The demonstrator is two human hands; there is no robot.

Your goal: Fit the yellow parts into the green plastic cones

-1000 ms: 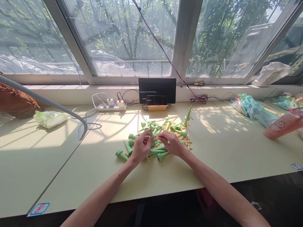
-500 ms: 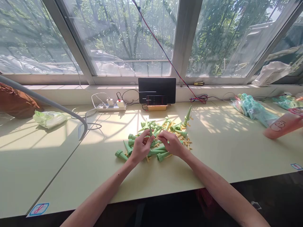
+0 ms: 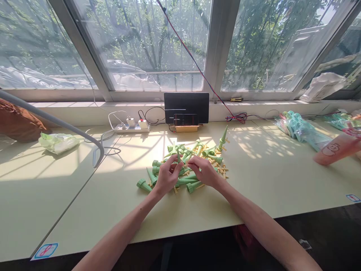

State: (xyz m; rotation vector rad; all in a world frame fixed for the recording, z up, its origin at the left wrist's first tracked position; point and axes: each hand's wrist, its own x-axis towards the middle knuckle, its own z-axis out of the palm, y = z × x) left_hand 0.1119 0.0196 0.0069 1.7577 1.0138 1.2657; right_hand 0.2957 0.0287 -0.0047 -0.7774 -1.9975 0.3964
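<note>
My left hand [image 3: 168, 175] is closed around a green plastic watering spike [image 3: 178, 156], whose pointed end stands up above the fingers. Close to its right, my right hand [image 3: 205, 170] pinches its thumb and fingertips beside that spike. A small pale yellow part seems to be in the pinch, mostly covered by the fingers. Around and beneath both hands lies a pile of similar green spikes [image 3: 193, 186] with ribbed caps, mixed with yellow cross-shaped valve pieces [image 3: 225, 171]. At the pile's back right, one green spike [image 3: 223, 138] with a yellow piece points upward.
Behind the pile, a black tablet [image 3: 186, 103] and a phone [image 3: 185, 119] lean near the sill. A power strip [image 3: 133, 128] with cables lies left of them. A grey bent tube [image 3: 70, 128] crosses the left side. Bagged teal items [image 3: 299, 126] and a pink cup [image 3: 335, 148] are rightward.
Both hands stay almost in place, the spike still upright in the left hand and the right fingertips beside it. The whole view shifts very slightly.
</note>
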